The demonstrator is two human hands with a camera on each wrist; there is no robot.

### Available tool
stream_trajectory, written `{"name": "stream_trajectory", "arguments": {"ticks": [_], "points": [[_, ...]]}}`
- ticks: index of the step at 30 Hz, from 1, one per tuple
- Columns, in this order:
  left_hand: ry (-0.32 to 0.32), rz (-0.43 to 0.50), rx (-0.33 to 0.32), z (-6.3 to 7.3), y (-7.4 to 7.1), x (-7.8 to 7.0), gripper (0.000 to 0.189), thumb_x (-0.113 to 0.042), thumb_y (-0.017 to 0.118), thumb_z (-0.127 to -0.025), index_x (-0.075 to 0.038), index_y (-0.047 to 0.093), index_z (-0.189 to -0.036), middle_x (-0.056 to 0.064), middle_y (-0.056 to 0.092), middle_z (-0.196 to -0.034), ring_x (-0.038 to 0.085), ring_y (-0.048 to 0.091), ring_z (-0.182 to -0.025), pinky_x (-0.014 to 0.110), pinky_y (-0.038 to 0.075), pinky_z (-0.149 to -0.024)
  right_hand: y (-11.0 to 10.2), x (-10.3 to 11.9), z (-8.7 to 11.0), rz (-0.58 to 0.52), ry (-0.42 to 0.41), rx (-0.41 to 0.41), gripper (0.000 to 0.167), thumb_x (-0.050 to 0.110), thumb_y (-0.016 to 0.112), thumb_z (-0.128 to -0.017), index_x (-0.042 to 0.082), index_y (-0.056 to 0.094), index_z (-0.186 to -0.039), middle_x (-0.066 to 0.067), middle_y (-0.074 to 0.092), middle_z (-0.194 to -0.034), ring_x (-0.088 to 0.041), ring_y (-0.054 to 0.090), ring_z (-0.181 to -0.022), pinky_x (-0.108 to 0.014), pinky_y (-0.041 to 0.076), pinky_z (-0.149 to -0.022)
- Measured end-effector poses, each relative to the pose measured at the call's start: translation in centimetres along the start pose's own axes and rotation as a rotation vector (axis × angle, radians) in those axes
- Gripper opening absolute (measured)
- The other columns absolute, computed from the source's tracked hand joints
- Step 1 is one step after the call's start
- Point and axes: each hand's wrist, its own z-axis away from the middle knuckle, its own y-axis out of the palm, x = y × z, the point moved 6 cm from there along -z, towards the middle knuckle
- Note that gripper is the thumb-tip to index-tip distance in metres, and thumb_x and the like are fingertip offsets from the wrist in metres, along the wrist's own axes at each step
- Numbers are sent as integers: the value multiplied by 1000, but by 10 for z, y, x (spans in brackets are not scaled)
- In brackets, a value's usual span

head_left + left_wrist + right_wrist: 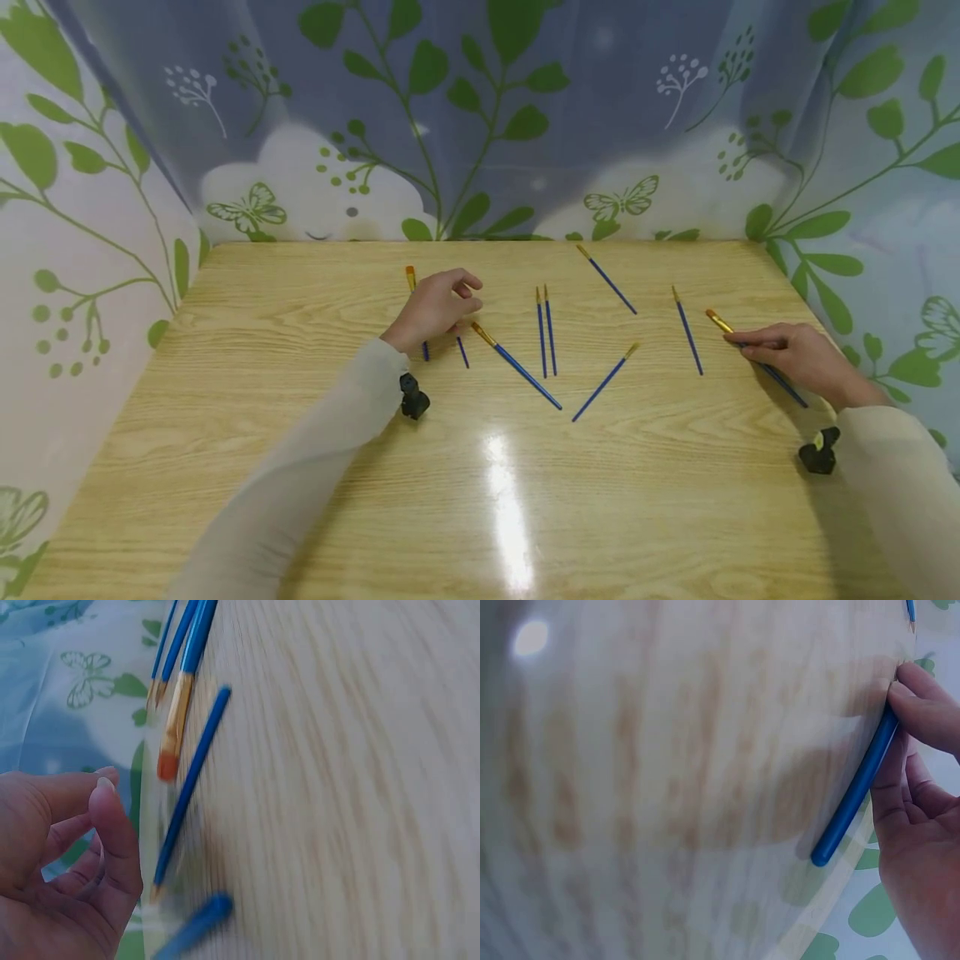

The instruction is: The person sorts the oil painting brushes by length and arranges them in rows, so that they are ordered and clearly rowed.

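Pinching far-right brush (757, 357), right hand (802, 358) | axis diagonal, bristles far-left | left hand (435, 308) loosely curled, holding nothing, over leftmost brushes (417, 312)

No text, label, brand, number or sign can be read in any of the views. The blue-handled brushes (516, 365) carry no legible marking, and the curtain (480, 117) behind the table bears only printed leaves and butterflies.

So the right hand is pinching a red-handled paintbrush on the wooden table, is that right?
Not quite: the paintbrush that the right hand pinches has a blue handle, not red. It does lie on the wooden table. The head view and right wrist view both show it.
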Motion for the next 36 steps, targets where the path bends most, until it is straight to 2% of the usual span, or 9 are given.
{"name": "stream_trajectory", "arguments": {"ticks": [8,13,17,24,28,32,36], "points": [[-53,0,-35,7,-25,19,36,-21,69,-109,-11,65,-144,10,63,-128,21,65,-63,30,57,-63,0,2,1,24,8,9,41,25,67,-111,8,68,-148,-26,69,-141,31,41,-98,-9,45,-80],[-68,-76,-68,11,-39,31,34,-21,67,-110,-11,66,-142,10,64,-119,17,63,-60,29,57,-62,0,1,0,18,8,8,40,24,67,-111,7,68,-148,-26,70,-140,30,42,-97,-9,45,-80],[-92,-89,-96,12,-47,41,33,-20,67,-110,-9,67,-141,10,63,-115,16,63,-58,30,58,-60,0,0,0,14,5,0,40,23,67,-111,6,68,-147,-27,70,-139,29,43,-96,-9,45,-79],[-116,-85,-99,12,-50,52,33,-19,69,-109,-7,67,-140,10,60,-116,12,62,-59,26,57,-60,1,2,1,-2,3,14,40,23,66,-112,5,67,-148,-26,70,-141,30,43,-98,-7,44,-80],[-113,-121,-93,12,-50,52,34,-18,70,-107,-5,68,-139,12,62,-118,11,62,-59,24,55,-60,0,2,1,-6,0,14,40,22,66,-112,5,67,-148,-26,69,-141,30,43,-98,-7,44,-81],[-117,-137,-87,13,-51,51,36,-16,71,-106,-4,67,-140,17,62,-128,13,63,-62,24,55,-61,0,1,1,0,5,14,41,24,66,-112,6,67,-149,-26,69,-142,31,41,-99,-8,45,-82],[-113,-166,-82,14,-52,50,37,-13,71,-106,-4,67,-142,20,63,-136,23,66,-81,32,58,-69,0,1,1,2,9,19,41,24,66,-112,7,67,-149,-26,69,-142,32,41,-98,-8,45,-82]]}}
